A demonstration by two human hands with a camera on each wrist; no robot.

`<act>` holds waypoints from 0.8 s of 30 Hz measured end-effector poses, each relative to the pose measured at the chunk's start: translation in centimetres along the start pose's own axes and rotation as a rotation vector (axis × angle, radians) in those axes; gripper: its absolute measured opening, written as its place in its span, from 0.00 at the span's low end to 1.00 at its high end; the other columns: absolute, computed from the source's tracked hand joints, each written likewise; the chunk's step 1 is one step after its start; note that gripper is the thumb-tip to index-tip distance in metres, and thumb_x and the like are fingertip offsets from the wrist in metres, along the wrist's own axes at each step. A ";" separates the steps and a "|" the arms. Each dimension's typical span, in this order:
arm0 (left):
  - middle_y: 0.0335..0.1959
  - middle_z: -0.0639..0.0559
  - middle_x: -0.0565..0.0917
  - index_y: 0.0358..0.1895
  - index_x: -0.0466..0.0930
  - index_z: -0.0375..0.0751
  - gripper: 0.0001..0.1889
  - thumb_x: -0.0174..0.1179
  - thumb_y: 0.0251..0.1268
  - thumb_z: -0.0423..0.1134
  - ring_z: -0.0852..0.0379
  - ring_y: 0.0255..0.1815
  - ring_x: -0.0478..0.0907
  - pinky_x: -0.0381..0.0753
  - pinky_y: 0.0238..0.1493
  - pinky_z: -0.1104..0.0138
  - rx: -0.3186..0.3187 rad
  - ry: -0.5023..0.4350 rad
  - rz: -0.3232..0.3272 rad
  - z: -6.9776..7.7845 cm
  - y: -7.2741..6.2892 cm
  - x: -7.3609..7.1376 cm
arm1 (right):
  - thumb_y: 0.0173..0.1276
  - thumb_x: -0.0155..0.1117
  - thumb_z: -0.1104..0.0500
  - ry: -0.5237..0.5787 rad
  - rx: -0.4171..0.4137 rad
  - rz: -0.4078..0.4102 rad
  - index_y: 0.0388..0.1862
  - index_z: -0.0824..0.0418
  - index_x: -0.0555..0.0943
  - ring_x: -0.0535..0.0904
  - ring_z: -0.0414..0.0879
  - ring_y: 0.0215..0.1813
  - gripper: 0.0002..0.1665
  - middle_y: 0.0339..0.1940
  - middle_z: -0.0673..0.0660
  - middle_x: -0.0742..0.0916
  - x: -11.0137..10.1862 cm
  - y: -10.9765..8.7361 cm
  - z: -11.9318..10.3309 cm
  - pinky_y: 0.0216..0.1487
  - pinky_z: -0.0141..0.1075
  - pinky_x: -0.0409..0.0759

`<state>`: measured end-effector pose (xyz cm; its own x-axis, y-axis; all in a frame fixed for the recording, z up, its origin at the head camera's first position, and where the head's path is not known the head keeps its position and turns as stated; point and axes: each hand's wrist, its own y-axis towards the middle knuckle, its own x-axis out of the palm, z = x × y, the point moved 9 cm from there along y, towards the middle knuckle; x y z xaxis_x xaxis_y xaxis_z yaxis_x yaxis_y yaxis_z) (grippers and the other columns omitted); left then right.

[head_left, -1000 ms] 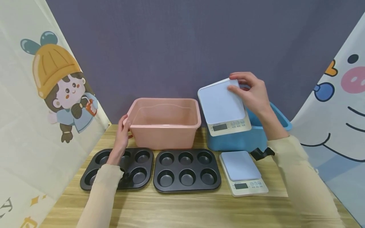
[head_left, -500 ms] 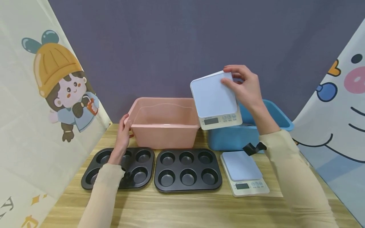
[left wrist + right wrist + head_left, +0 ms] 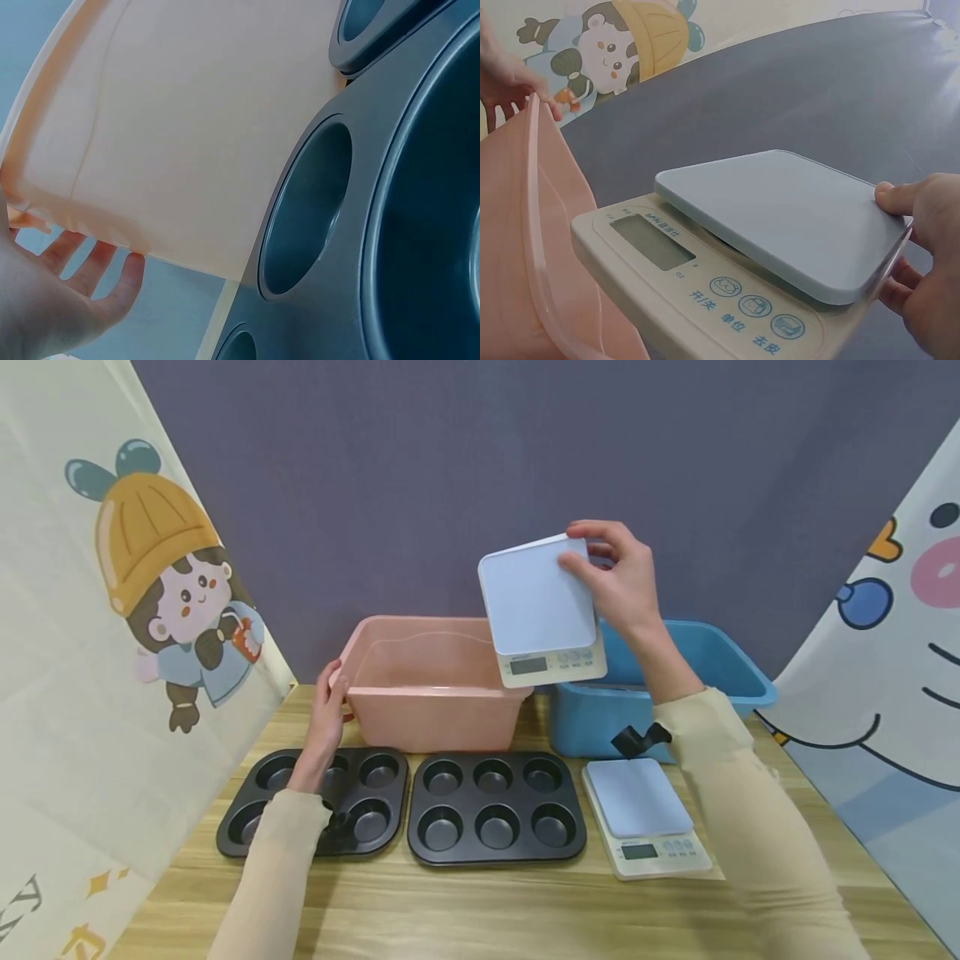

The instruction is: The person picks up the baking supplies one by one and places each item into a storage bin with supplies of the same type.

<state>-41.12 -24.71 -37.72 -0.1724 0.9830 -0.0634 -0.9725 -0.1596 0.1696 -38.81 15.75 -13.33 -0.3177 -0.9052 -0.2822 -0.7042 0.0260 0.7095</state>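
Observation:
My right hand [image 3: 618, 572] pinches a white digital kitchen scale [image 3: 540, 602] by its upper right corner, thumb on the platform and fingers behind. The scale hangs tilted in the air, display at its lower edge, overlapping the right rim of the pink plastic bin [image 3: 435, 718]. In the right wrist view the scale's display and buttons [image 3: 756, 306] show clearly. My left hand [image 3: 324, 718] holds the left end of the pink bin, thumb over the rim and fingers outside against the wall. In the left wrist view the fingers [image 3: 124, 289] touch the bin's side.
A blue bin [image 3: 697, 652] stands to the right of the pink one; something lies inside it, mostly hidden. Two black muffin pans [image 3: 487, 857] lie in front, the left one under my left forearm. A second kitchen scale [image 3: 641, 802] lies at right on the wooden table [image 3: 450, 914].
My right hand has carried the scale left and slightly up, from in front of the blue bin to the pink bin's right side. The left hand keeps its hold on the pink bin.

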 end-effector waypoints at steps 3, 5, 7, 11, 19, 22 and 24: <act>0.77 0.44 0.57 0.80 0.48 0.55 0.29 0.39 0.81 0.51 0.44 0.67 0.62 0.67 0.62 0.43 0.004 0.004 0.011 -1.3 0.9 -0.2 | 0.65 0.72 0.56 0.010 0.002 0.002 0.55 0.59 0.83 0.81 0.49 0.54 0.20 0.59 0.52 0.82 0.7 0.2 0.0 0.51 0.35 0.83; 0.78 0.45 0.57 0.80 0.48 0.57 0.29 0.39 0.80 0.52 0.44 0.67 0.62 0.67 0.62 0.43 0.011 0.005 0.017 -2.1 1.4 -0.4 | 0.65 0.72 0.56 0.023 0.008 0.006 0.55 0.59 0.83 0.81 0.49 0.54 0.20 0.59 0.52 0.82 1.1 0.3 0.0 0.52 0.38 0.84; 0.78 0.44 0.56 0.80 0.47 0.57 0.29 0.39 0.81 0.51 0.43 0.68 0.62 0.66 0.64 0.41 0.010 0.000 0.014 -2.2 1.4 -0.3 | 0.65 0.72 0.55 0.036 0.018 0.012 0.54 0.59 0.83 0.82 0.49 0.54 0.20 0.59 0.52 0.82 1.5 0.3 0.1 0.52 0.41 0.84; 0.78 0.44 0.56 0.80 0.47 0.57 0.29 0.39 0.80 0.51 0.42 0.68 0.62 0.66 0.64 0.41 0.014 -0.009 0.014 -2.3 1.4 -0.3 | 0.65 0.71 0.55 0.049 0.029 0.012 0.54 0.59 0.83 0.82 0.49 0.54 0.19 0.59 0.51 0.82 2.3 0.4 0.3 0.51 0.43 0.85; 0.75 0.43 0.59 0.79 0.50 0.57 0.29 0.40 0.80 0.54 0.46 0.63 0.65 0.70 0.58 0.46 0.048 0.010 0.047 -1.8 1.1 -0.3 | 0.65 0.72 0.56 0.090 0.002 0.003 0.52 0.61 0.84 0.83 0.50 0.53 0.19 0.58 0.52 0.83 4.0 0.7 0.1 0.51 0.42 0.84; 0.74 0.43 0.61 0.79 0.50 0.57 0.29 0.40 0.79 0.55 0.47 0.61 0.65 0.71 0.56 0.49 0.051 0.010 0.053 -1.8 1.1 -0.3 | 0.65 0.72 0.56 0.102 -0.005 0.007 0.52 0.62 0.83 0.83 0.50 0.53 0.18 0.58 0.52 0.83 4.5 0.7 0.0 0.51 0.42 0.84; 0.74 0.43 0.61 0.79 0.50 0.57 0.30 0.40 0.79 0.55 0.49 0.60 0.66 0.71 0.54 0.51 0.051 0.016 0.055 -1.8 1.1 -0.2 | 0.65 0.72 0.56 0.105 -0.012 0.010 0.52 0.62 0.83 0.82 0.50 0.53 0.19 0.58 0.52 0.83 4.7 0.7 -0.1 0.52 0.42 0.84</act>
<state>-42.48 -25.23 -39.33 -0.2281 0.9712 -0.0685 -0.9524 -0.2079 0.2231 -40.73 11.44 -14.10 -0.2555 -0.9445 -0.2065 -0.6937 0.0303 0.7197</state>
